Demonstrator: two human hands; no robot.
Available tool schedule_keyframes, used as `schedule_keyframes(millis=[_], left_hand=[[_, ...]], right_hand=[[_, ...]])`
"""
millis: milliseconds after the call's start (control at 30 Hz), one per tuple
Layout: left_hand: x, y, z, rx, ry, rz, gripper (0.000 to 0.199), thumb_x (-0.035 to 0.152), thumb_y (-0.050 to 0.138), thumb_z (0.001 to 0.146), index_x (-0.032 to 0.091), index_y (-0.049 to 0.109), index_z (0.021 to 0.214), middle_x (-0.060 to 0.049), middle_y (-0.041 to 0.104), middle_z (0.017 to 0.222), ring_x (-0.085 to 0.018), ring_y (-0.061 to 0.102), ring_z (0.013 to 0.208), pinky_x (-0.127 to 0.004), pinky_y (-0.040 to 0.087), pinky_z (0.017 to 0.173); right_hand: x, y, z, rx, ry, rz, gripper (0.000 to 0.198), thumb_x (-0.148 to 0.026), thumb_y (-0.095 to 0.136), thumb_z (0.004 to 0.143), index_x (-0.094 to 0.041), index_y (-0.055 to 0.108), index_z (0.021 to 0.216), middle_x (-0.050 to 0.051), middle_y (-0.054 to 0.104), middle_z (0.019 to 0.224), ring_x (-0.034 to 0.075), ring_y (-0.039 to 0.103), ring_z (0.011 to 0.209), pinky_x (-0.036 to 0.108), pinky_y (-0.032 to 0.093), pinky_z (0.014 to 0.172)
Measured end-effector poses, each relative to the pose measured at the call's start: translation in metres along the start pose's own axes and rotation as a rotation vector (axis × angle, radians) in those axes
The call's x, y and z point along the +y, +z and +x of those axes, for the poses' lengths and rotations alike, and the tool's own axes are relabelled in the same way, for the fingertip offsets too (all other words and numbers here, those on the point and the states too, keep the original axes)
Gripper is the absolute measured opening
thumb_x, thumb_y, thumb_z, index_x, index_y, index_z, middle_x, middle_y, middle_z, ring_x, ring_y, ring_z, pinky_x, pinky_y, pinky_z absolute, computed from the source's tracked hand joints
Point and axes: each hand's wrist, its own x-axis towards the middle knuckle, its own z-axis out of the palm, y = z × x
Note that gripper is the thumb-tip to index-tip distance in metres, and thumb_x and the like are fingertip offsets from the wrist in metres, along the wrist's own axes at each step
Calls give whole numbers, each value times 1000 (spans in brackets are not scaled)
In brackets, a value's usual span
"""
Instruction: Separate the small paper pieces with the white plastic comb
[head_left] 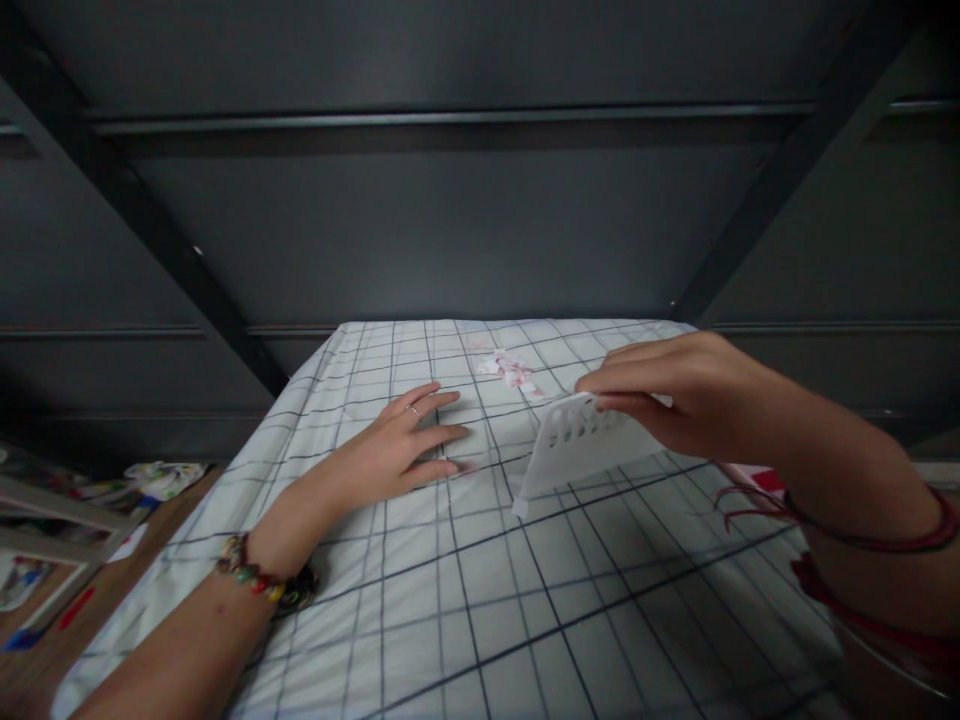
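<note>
My right hand point(667, 390) pinches the top edge of a white panel point(577, 450) with a row of oval holes and a small foot at its near left corner. The panel stands tilted at the cloth; its exact kind does not show. Fingers apart, my left hand point(409, 440) rests low over the white checked cloth point(420, 600), to the left of the panel and holding nothing. Beyond both hands lies a small heap of crumpled white and pinkish scraps point(511, 370).
Dark grey panels point(465, 220) with metal bars rise behind the cloth's far edge. A red and white item point(761, 478) lies partly hidden under my right wrist. At lower left, a white frame point(71, 570) and a red stick-like thing point(76, 608) are on the wooden floor.
</note>
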Motion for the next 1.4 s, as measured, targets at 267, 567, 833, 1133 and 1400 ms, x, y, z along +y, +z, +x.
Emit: schedule_keyframes(millis=[267,567,833,1133,1400], left_hand=[[0,1,0,7,13,-19,38,45,42,93,19,55,117,-13,38,135,-31,23,130,-50,28,103],[0,1,0,36,27,-9,39,44,39,94,17,56,116,-14,41,132,-31,27,128,-50,29,103],[-4,-1,-3,27,-22,-7,36,43,43,94,18,57,115,-13,41,134,-30,27,128,-50,29,102],[-10,-5,-7,9,-72,34,36,43,43,94,19,57,116,-11,40,135,-30,26,130,-50,27,104],[-11,-5,-7,-10,-94,39,37,44,43,93,18,59,114,-12,42,134,-30,28,129,-49,27,104]], right_hand=[[2,1,3,20,-46,-26,24,-9,41,84,-17,60,72,1,59,63,11,52,56,23,37,54],[-8,7,10,-6,-27,-62,27,-9,39,83,-17,58,67,2,60,63,11,51,57,23,36,53],[-10,4,9,-3,-28,-17,26,-10,38,83,-18,58,67,0,58,60,11,50,56,22,36,54],[-14,6,11,81,-32,-12,24,-7,39,81,-17,60,75,1,61,66,11,53,61,22,38,56],[-15,14,15,62,-13,-175,27,-5,37,81,-17,60,71,1,58,61,12,52,58,24,37,55]])
